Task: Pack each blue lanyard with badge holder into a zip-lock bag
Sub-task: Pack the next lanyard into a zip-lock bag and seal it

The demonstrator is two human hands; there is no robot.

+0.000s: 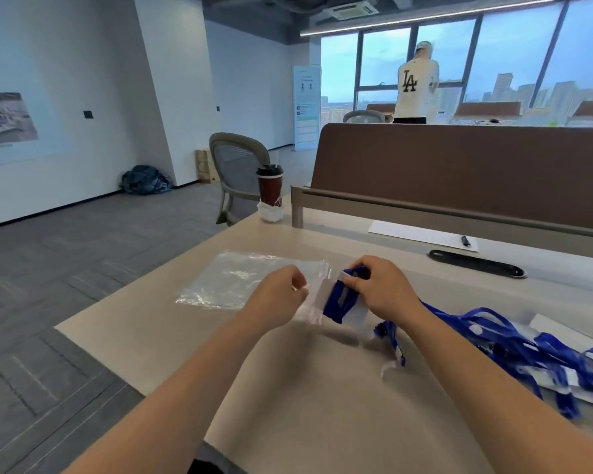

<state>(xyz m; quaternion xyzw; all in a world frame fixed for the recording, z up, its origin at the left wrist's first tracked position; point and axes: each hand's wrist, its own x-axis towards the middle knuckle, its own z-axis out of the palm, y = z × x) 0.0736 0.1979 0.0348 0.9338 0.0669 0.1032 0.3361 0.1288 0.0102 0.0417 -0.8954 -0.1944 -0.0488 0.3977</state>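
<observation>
While pinching zip-lock bag (314,303) mouth with left hand (281,293), clamping 1 folded blue lanyard (338,301) (badge holder (358,313) attached) in right hand (381,289).

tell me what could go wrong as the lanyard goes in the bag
The left hand pinches only one spot of the bag mouth, so it may sag shut and the lanyard in the right hand could snag on the zip. A strap seems to trail from near that hand to the pile, so others might get dragged along.
</observation>
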